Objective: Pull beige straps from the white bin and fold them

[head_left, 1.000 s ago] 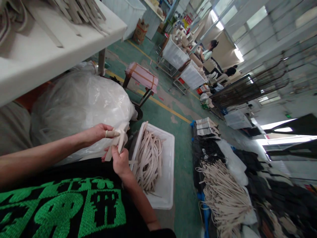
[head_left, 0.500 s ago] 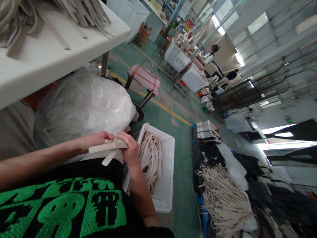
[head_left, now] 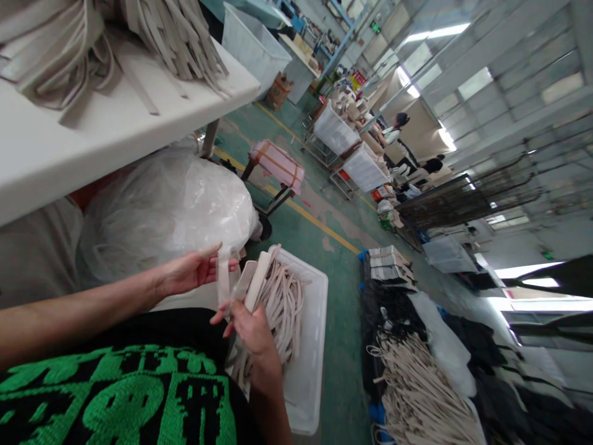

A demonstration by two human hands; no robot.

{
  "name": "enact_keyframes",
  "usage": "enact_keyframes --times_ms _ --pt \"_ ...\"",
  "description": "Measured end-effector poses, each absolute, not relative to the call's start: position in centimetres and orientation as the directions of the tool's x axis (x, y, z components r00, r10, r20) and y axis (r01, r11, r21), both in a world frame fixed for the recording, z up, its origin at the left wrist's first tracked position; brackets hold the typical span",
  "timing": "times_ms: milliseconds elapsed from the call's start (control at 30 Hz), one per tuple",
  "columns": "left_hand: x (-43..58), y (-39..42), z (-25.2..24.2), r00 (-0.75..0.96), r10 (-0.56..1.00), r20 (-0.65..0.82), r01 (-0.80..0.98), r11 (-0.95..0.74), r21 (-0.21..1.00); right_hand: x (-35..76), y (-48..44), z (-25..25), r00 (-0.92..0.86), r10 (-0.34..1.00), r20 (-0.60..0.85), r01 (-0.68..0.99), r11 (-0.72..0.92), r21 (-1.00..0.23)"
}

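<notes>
Folded beige webbing straps (head_left: 252,287) stick up just over the rim of the white plastic crate (head_left: 309,377), gripped in the closed right hand (head_left: 252,330), which hides their lower part. The left hand (head_left: 194,270) is open beside them, fingers extended; whether its fingertips touch the hanging strip is hard to make out.

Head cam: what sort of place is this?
Probably a textile or bag workshop: beige fabric straps heaped in a white plastic crate, more straps on a white table, white wheeled bins on a green-painted floor.
</notes>
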State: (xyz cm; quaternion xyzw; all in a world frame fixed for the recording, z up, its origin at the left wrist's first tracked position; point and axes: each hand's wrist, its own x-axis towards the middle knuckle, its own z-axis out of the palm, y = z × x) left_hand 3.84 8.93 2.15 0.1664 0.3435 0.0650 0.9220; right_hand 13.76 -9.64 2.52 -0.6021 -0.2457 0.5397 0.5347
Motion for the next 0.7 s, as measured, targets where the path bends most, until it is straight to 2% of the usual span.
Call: enact_keyframes --times_ms 133,267,367,467,567,700 --pt "4.5 12.2 5.3 0.604 0.455 -0.654 -0.295 0.891 0.346 15.7 -12.3 1.6 0.258 0.850 -0.459 -0.319 -0.373 -0.871" --pt "4.2 16.0 6.7 0.484 0.598 -0.639 -0.473 0.793 0.383 17.3 -14.4 0.2 0.243 0.821 -0.517 -0.244 -0.464 -0.851" --pt "3.4 18.6 7.2 0.357 0.703 -0.615 -0.530 0.695 0.486 18.1 -15.0 -1.4 0.229 0.781 -0.581 -0.182 -0.552 -0.814" --pt "2.2 20.0 7.5 0.223 0.846 -0.485 -0.549 0.520 0.655 18.1 -14.4 -2.4 0.229 0.763 -0.604 -0.130 -0.591 -0.796" --pt "1.3 19.0 6.5 0.308 0.901 -0.306 -0.452 0.421 0.786 17.1 -12.3 -1.8 0.257 0.803 -0.538 -0.146 -0.518 -0.843" --pt "0.7 15.2 3.6 0.610 0.753 -0.247 -0.208 0.453 0.867 14.9 -7.6 0.2 0.293 0.857 -0.425 -0.191 -0.383 -0.904"
